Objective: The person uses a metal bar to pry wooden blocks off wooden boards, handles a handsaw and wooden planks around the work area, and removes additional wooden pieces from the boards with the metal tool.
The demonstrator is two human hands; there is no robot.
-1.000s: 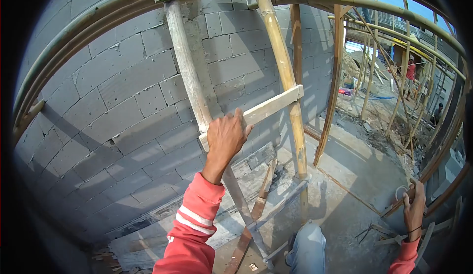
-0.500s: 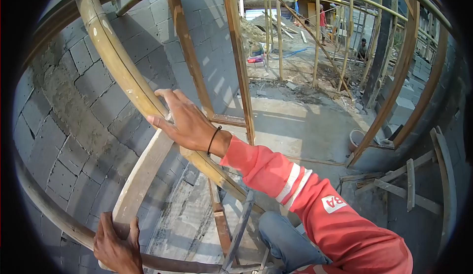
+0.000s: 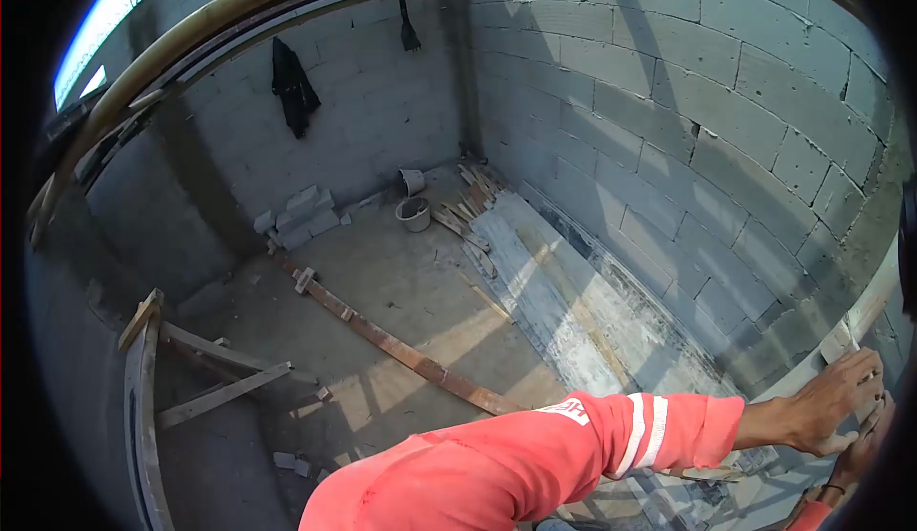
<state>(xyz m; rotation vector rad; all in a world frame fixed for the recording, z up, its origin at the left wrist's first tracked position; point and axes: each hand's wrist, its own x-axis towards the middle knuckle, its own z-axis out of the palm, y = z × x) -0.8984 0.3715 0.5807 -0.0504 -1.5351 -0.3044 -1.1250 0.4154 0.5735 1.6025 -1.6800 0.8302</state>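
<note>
At the right edge, my left hand (image 3: pixel 839 405) reaches across in a red sleeve with white bands, fingers curled closed. My right hand (image 3: pixel 871 437), with a dark band at the wrist, is right against it and partly cut off by the dark image border. Both sets of fingers meet beside the lower visible end of a pale wooden board (image 3: pixel 867 304). A small light block-like piece (image 3: pixel 839 342) shows just above my left knuckles. Whatever lies between the fingers is hidden.
Grey block walls (image 3: pixel 611 82) enclose the room. Below are long whitish planks (image 3: pixel 544 287), a reddish-brown timber (image 3: pixel 401 351), buckets (image 3: pixel 414 213), stacked blocks (image 3: pixel 304 216) and a wooden trestle (image 3: pixel 143 388). A bamboo pole (image 3: pixel 220 20) curves overhead; dark clothing (image 3: pixel 292 89) hangs on the wall.
The view has swung left, away from the doorway and yard into the room. My left hand, earlier gripping the board's lower end, is now close beside my right hand.
</note>
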